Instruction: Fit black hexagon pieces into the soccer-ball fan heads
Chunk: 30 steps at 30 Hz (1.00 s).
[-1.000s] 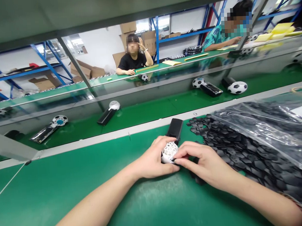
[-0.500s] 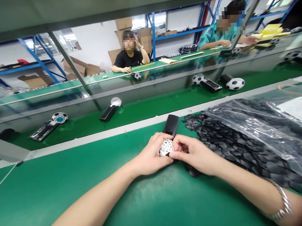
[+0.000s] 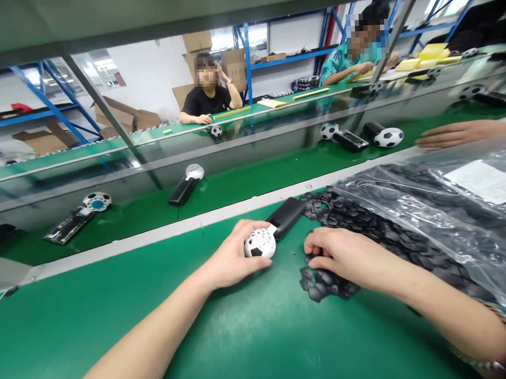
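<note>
My left hand [image 3: 235, 258] is wrapped round the round white head of a football-patterned handheld fan [image 3: 260, 245]. The head has an open lattice on top and a black patch on its near side. Its black handle [image 3: 285, 217] lies on the green bench, pointing away to the right. My right hand [image 3: 344, 258] is down at the near edge of a heap of flat black plastic pieces [image 3: 372, 232], its fingers bent and thumb close to the forefinger. A black piece [image 3: 309, 258] shows between these fingertips, partly hidden. More loose black pieces [image 3: 320, 287] lie just below that hand.
A clear plastic bag [image 3: 429, 193] covers part of the heap. Beyond a metal rail [image 3: 154, 234], a green conveyor [image 3: 236, 184] carries several similar fans. Another person's hand [image 3: 464, 133] reaches in at the right. Two people sit across the line.
My right hand has left the fan's head and moved right to the black pieces. My left hand has shifted the fan leftward and turned its handle rightward. Another person's hand has appeared at the right.
</note>
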Each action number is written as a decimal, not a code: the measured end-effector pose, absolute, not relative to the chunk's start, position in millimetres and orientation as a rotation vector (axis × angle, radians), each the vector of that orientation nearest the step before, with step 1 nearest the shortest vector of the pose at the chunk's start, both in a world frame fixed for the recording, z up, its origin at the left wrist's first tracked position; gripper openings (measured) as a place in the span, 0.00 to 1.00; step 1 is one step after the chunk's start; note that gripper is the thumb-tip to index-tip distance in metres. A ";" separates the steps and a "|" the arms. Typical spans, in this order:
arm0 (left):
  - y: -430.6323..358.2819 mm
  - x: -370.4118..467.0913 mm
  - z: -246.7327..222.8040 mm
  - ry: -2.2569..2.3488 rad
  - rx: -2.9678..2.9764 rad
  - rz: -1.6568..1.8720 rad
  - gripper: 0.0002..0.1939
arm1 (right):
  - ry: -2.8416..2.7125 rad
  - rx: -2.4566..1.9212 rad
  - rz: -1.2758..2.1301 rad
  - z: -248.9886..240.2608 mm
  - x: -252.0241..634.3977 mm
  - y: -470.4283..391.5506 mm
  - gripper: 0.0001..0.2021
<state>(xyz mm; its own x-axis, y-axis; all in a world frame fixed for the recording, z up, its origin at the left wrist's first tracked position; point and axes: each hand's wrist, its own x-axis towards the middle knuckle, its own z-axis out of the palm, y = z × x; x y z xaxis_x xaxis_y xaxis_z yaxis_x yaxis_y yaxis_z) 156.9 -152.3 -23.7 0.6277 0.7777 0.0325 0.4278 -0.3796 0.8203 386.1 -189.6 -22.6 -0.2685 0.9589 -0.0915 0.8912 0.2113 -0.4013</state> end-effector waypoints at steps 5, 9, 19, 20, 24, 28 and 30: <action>-153.9 156.7 -23.1 0.822 1.989 0.509 0.28 | -2.314 -1.686 0.709 -21.9 385.2 -192.7 0.06; -153.7 156.4 -25.4 0.767 2.000 0.515 0.28 | -2.255 -1.466 0.846 -13.3 379.5 -195.7 0.05; -152.3 156.9 -26.5 0.751 2.010 0.503 0.28 | -2.110 -1.380 0.726 -24.0 365.5 -195.0 0.07; -152.5 157.0 -26.6 0.752 2.010 0.501 0.28 | -2.104 -1.376 0.705 -24.0 365.7 -194.8 0.08; -153.9 157.1 -27.2 0.772 2.006 0.512 0.29 | -2.049 -1.401 0.672 -22.1 365.2 -196.5 0.08; -156.3 158.4 -27.6 0.821 2.002 0.556 0.30 | -1.999 -1.339 0.616 -21.6 360.9 -199.0 0.06; -157.6 160.6 -28.4 0.850 1.988 0.573 0.28 | -1.992 -1.366 0.703 -23.2 358.0 -199.4 0.05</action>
<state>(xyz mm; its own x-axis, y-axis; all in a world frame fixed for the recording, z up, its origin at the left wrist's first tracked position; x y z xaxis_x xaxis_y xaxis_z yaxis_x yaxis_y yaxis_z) 160.6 -157.6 -28.4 0.6599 0.7481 0.0697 0.3450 -0.3841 0.8564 358.0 -199.4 -23.2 -0.2770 0.9420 0.1893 0.6145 0.3251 -0.7188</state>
